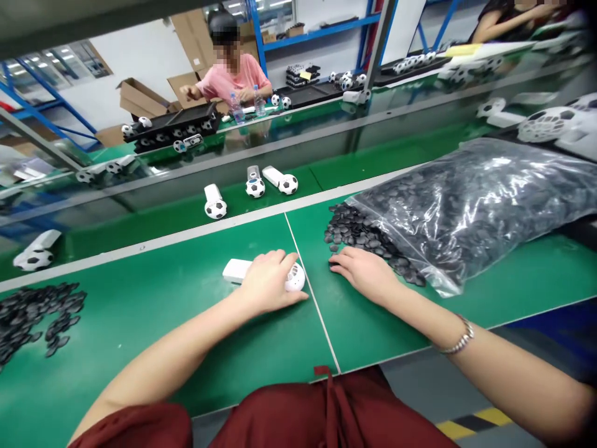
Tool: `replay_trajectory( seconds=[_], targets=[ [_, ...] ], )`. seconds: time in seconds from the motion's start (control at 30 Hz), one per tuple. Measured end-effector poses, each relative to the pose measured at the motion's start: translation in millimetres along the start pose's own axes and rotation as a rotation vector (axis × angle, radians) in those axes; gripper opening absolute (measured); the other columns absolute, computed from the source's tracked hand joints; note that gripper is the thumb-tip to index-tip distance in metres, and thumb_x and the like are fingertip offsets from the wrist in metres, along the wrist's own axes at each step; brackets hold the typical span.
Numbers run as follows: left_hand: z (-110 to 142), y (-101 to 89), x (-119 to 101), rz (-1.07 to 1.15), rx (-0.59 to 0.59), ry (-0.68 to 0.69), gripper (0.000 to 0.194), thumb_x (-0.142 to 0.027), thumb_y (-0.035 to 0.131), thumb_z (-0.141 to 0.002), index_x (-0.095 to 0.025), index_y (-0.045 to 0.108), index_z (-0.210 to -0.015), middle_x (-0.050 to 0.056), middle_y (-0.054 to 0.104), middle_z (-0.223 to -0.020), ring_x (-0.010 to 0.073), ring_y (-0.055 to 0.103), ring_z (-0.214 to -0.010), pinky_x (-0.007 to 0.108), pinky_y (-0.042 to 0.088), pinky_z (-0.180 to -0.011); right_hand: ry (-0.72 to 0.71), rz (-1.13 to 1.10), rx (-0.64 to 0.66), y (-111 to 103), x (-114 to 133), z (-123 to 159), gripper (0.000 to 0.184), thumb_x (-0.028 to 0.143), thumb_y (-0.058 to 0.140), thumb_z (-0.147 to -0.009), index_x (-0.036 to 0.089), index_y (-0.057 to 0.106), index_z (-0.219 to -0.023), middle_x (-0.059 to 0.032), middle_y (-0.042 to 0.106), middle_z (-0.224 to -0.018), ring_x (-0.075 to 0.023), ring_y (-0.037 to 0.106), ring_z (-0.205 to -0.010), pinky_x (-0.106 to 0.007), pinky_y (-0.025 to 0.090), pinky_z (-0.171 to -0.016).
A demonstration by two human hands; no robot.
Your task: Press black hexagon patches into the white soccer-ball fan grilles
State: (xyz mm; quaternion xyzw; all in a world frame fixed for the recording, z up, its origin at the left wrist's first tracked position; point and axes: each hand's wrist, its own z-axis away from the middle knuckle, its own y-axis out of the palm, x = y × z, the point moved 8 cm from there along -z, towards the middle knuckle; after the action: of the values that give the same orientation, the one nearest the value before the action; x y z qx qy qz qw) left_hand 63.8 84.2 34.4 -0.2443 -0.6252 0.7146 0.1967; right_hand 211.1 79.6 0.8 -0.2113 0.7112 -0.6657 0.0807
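My left hand [270, 283] is wrapped over a white device with a handle and a round, football-like head [295, 278]. The device lies on the green worktop [196, 348], its handle showing left of my fingers and open gaps visible in the head. My right hand [364, 272] pinches a small black piece [333, 264] just above the worktop. Right behind that hand is a pile of black pieces [357, 230], spilling from a clear plastic bag [485, 205]. The palm side of my left hand is hidden.
Another heap of black pieces [40, 314] lies at the far left. Beyond the pale ledge, a green conveyor belt [163, 218] carries several devices with black-and-white ball heads [216, 207]. A person [236, 81] in a pink top sits across the line, near black trays [175, 127].
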Motion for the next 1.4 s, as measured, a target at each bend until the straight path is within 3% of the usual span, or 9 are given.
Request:
replay_trajectory(
  seconds=[0.17,0.27,0.47,0.63,0.8,0.9,1.13,1.27,1.4],
  targets=[
    [5,7.8,17,0.253,0.062,0.186,0.082,-0.064,0.063,-0.061,-0.026,0.038,-0.13,0.008,0.056,-0.112,0.0277,0.049,-0.103,0.038,0.038,-0.087,0.067,-0.051,0.116,-1,-5,-15,0.011,0.024,0.057,-0.084,0.02,0.065,-0.091,-0.0034,0.063,-0.09,-0.017,0.061,-0.079,-0.025,0.045,-0.066],
    [8,16.7,22,0.309,0.06,0.099,0.074,-0.067,0.053,-0.069,-0.027,0.039,-0.129,0.007,0.058,-0.103,0.0258,0.053,-0.096,0.035,0.042,-0.08,0.041,0.006,0.156,-2,2,-19,0.01,0.026,0.059,-0.082,0.021,0.066,-0.088,-0.0043,0.065,-0.089,-0.0183,0.061,-0.078,-0.025,0.045,-0.065],
    [10,23.9,6,0.233,-0.11,-0.069,0.076,-0.072,0.039,-0.073,-0.022,0.037,-0.131,0.01,0.057,-0.103,0.0284,0.052,-0.096,0.04,0.042,-0.083,0.038,0.131,0.081,-1,10,-14,0.021,0.027,0.048,-0.089,0.018,0.067,-0.088,-0.0075,0.064,-0.083,-0.0217,0.062,-0.074,-0.03,0.044,-0.062],
    [11,23.9,4,0.23,-0.14,-0.073,0.074,-0.072,0.041,-0.072,-0.022,0.04,-0.128,0.009,0.058,-0.1,0.0282,0.052,-0.094,0.041,0.042,-0.082,0.123,-0.181,0.129,9,-10,-21,0.006,0.02,0.059,-0.079,0.018,0.063,-0.083,-0.003,0.065,-0.08,-0.0166,0.061,-0.074,-0.025,0.044,-0.064],
    [14,24.8,9,0.285,-0.075,-0.025,0.077,-0.057,0.061,-0.068,-0.024,0.034,-0.132,0.008,0.055,-0.107,0.0268,0.052,-0.1,0.038,0.043,-0.084,0.109,-0.287,0.175,10,-17,-25,0.007,0.02,0.063,-0.073,0.018,0.057,-0.072,0.0001,0.062,-0.07,-0.0141,0.058,-0.065,-0.023,0.043,-0.058],
    [15,26.3,13,0.302,-0.043,-0.034,0.073,-0.046,0.064,-0.069,-0.024,0.033,-0.132,0.007,0.055,-0.107,0.0255,0.053,-0.1,0.036,0.044,-0.082,0.087,-0.316,0.137,7,-12,-17,0.007,0.02,0.063,-0.073,0.019,0.056,-0.073,0.0013,0.06,-0.067,-0.0136,0.057,-0.061,-0.024,0.042,-0.056],
    [12,27.6,6,0.309,-0.062,-0.099,0.07,-0.045,0.062,-0.072,-0.018,0.034,-0.13,0.011,0.053,-0.115,0.0281,0.05,-0.108,0.039,0.043,-0.087,-0.028,-0.389,-0.016,-9,6,4,0.015,0.027,0.051,-0.083,0.02,0.063,-0.089,-0.0038,0.063,-0.081,-0.0162,0.059,-0.072,-0.028,0.047,-0.068],
    [12,27.1,5,0.316,-0.065,-0.107,0.07,-0.044,0.062,-0.071,-0.02,0.034,-0.13,0.01,0.053,-0.114,0.0281,0.051,-0.106,0.039,0.044,-0.087,0.014,-0.409,-0.036,-12,6,8,0.014,0.026,0.05,-0.083,0.02,0.062,-0.084,-0.0028,0.065,-0.078,-0.0167,0.06,-0.071,-0.029,0.046,-0.068],
    [14,25.9,6,0.354,-0.103,-0.09,0.072,-0.041,0.063,-0.071,-0.023,0.031,-0.133,0.008,0.049,-0.116,0.0265,0.052,-0.105,0.037,0.045,-0.087,0.074,-0.641,0.005,-11,16,12,0.009,0.026,0.051,-0.083,0.019,0.058,-0.083,-0.0009,0.065,-0.073,-0.0148,0.06,-0.066,-0.026,0.047,-0.064]
  ],
)
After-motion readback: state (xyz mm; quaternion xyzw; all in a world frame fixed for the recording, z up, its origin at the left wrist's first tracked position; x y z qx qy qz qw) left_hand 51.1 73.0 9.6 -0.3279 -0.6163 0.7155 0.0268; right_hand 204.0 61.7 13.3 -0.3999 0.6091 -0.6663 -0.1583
